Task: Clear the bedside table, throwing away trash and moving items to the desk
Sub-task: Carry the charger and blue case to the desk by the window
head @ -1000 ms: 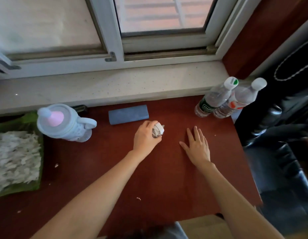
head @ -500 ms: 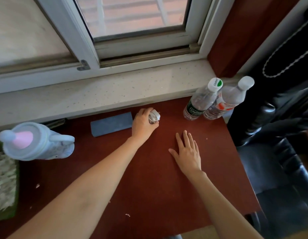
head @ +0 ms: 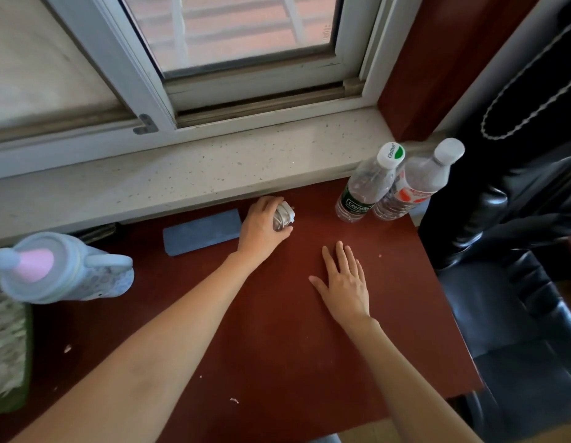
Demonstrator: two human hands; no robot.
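My left hand (head: 262,223) is shut on a white charger with its cable wound around it (head: 285,215), held low over the red-brown desk (head: 277,346) close to the windowsill. A flat blue-grey case (head: 201,231) lies just left of that hand. My right hand (head: 343,281) rests flat on the desk with fingers spread, holding nothing. Two clear plastic water bottles stand at the back right corner, one with a green label (head: 367,187) and one with a red label (head: 415,183).
A pale blue drinking bottle with a pink spout (head: 60,270) lies at the left. A green tray of white shreds (head: 6,346) sits at the left edge. A stone windowsill (head: 182,174) borders the back. A black chair (head: 517,314) stands right of the desk.
My left hand has carried the charger away from me toward the windowsill, past the blue-grey case's right end. My right hand has stayed flat on the desk.
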